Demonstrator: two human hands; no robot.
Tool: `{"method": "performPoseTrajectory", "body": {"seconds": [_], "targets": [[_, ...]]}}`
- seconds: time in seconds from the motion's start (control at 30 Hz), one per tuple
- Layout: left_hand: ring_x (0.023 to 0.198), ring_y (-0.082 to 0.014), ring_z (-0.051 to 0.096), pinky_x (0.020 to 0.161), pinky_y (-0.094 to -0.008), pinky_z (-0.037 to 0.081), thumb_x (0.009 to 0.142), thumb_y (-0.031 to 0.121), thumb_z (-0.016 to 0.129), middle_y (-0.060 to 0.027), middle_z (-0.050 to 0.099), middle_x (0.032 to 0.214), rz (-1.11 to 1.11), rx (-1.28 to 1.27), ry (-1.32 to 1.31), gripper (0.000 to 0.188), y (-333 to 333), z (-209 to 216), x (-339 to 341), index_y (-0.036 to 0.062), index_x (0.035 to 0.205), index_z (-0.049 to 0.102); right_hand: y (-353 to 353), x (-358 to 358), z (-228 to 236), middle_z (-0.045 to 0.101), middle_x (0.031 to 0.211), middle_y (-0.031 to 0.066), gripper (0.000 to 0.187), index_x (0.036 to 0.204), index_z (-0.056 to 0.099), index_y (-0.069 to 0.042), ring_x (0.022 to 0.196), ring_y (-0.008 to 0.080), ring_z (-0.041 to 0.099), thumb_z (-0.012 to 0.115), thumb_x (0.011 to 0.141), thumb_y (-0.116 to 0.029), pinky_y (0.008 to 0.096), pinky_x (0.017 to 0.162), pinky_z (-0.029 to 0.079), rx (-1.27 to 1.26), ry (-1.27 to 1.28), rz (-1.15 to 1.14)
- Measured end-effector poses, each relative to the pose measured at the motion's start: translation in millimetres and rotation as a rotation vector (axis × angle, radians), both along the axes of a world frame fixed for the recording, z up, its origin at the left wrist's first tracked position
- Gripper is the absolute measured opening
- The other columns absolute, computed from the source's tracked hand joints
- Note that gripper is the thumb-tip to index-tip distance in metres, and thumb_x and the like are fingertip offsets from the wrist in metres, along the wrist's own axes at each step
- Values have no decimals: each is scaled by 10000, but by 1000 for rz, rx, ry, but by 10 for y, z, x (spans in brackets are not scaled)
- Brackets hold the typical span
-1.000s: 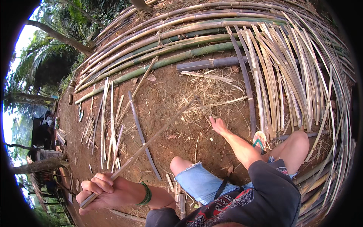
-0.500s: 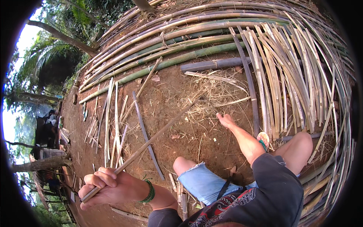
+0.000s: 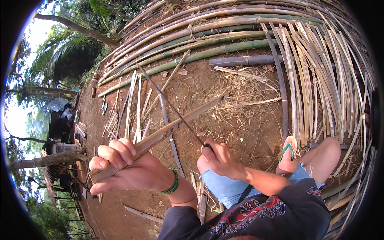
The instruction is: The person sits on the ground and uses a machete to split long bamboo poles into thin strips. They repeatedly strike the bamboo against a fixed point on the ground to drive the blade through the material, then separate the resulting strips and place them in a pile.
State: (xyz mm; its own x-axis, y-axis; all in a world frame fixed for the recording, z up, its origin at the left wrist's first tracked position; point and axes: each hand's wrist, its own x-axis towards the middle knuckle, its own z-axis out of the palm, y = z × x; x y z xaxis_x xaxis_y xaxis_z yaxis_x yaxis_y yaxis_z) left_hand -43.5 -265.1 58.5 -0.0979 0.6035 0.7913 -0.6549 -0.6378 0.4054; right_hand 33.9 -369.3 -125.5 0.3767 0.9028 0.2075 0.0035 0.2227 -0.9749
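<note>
My left hand [image 3: 130, 166], with a green braided band at the wrist, is closed around the near end of a split bamboo strip [image 3: 188, 116]. The strip slants away to the upper right, its far end over the straw-like shavings. In my right hand [image 3: 224, 162], held in front of my knee, is the grip of a long knife [image 3: 170, 104], its thin dark blade seen nearly edge-on. That blade points up and left and crosses the strip at about its middle. I cannot tell whether the edge touches the strip.
Long bamboo poles [image 3: 228, 49] lie across the far ground. Many split strips [image 3: 308, 88] are laid out at the right, with pale shavings [image 3: 248, 96] beside them. Loose strips [image 3: 134, 108] lie at the left. Trees [image 3: 76, 30] and a person in dark clothing [image 3: 60, 124] are farther left.
My right hand, empty and reaching out before, now holds the long knife and has come back toward my left hand. The bamboo strip has turned to show its broad face.
</note>
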Motion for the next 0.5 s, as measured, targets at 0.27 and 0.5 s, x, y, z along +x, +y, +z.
{"method": "performPoseTrajectory", "body": {"seconds": [0.27, 0.5], "targets": [[518, -83, 279, 453, -221, 252, 950, 642, 362, 22, 325, 622, 302, -67, -67, 573, -127, -49, 44, 97, 837, 495, 159, -22, -756, 495, 525, 170, 494, 755, 542, 1, 473, 316, 568, 463, 1000, -420, 410, 457, 408, -135, -27, -174], [548, -89, 305, 473, -209, 281, 917, 659, 418, 16, 323, 653, 365, -52, -38, 584, -127, -123, -108, 85, 840, 491, 208, 132, -804, 523, 552, 232, 556, 759, 571, 25, 498, 357, 585, 448, 998, -461, 436, 467, 415, -249, -183, -197]]}}
